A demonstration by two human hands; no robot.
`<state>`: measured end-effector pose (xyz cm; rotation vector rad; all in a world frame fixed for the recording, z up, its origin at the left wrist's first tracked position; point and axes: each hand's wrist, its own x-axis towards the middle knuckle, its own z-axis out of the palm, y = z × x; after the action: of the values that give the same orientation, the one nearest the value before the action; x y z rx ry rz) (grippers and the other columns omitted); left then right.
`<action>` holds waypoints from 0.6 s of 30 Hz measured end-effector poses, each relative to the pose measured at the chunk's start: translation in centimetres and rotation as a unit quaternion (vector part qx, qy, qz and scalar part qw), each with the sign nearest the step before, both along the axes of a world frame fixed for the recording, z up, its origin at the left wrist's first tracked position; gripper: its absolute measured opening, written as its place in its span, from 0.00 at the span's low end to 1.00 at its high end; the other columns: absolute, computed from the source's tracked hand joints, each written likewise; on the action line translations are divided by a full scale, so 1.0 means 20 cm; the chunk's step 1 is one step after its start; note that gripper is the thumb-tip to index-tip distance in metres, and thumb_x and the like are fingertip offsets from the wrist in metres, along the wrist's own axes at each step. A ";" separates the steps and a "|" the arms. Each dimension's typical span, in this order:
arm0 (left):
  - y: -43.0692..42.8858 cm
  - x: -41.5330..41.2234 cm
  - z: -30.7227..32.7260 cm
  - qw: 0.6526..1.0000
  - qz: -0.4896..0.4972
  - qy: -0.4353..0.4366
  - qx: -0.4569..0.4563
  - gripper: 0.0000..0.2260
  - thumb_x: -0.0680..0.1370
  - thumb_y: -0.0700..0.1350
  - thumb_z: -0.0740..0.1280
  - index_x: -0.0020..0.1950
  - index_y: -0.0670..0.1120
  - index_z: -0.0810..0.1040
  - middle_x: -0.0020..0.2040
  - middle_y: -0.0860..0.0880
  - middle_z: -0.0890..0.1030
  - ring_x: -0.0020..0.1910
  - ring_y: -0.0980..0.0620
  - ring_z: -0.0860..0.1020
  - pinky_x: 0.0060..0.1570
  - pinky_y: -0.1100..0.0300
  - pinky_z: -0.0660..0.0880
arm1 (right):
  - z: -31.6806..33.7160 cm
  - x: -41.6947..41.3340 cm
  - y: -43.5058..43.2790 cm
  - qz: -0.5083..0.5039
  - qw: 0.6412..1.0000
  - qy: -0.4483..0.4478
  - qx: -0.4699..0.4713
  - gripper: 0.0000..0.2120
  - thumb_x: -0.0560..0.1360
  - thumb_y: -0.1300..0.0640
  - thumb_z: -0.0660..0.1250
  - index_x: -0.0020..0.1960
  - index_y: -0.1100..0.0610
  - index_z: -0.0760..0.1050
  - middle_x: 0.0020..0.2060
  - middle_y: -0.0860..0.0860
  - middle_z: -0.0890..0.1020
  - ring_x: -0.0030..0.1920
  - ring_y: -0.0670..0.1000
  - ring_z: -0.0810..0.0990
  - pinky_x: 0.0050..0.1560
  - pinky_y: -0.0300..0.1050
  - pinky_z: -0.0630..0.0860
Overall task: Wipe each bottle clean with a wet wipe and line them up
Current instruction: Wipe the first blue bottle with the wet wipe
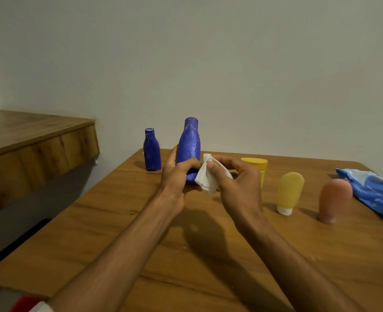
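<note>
Mid-frame, left hand [178,174] grips the big blue bottle [189,147], right hand [235,183] pinches the wipe [206,176]. I'd rotate the bottle, wiping neck downward.

Setting: a domestic room, most likely a home. Evidence: wood-grain table [118,221] set by a plain painted wall [231,64], with a matching wooden ledge [28,136] at left. Personal-care items stand on the table: small blue bottle [152,152], yellow tube [290,192], pink tube [334,199], blue wet-wipe pack [375,192].
</note>
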<state>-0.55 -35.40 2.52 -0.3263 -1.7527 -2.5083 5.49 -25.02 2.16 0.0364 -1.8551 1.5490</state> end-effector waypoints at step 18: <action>0.15 0.30 -0.07 0.962 -0.155 -0.170 0.149 0.19 0.81 0.57 0.58 0.64 0.48 0.77 0.50 0.45 0.82 0.44 0.49 0.81 0.45 0.52 0.78 | -0.13 0.27 0.18 -0.039 0.990 0.052 0.122 0.11 0.75 0.56 0.71 0.57 0.54 0.80 0.50 0.44 0.82 0.52 0.41 0.79 0.48 0.36 0.79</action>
<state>5.51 -32.46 1.04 -0.1666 -1.4758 -3.1651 10.89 -21.43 -0.50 0.1512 -1.9290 1.2370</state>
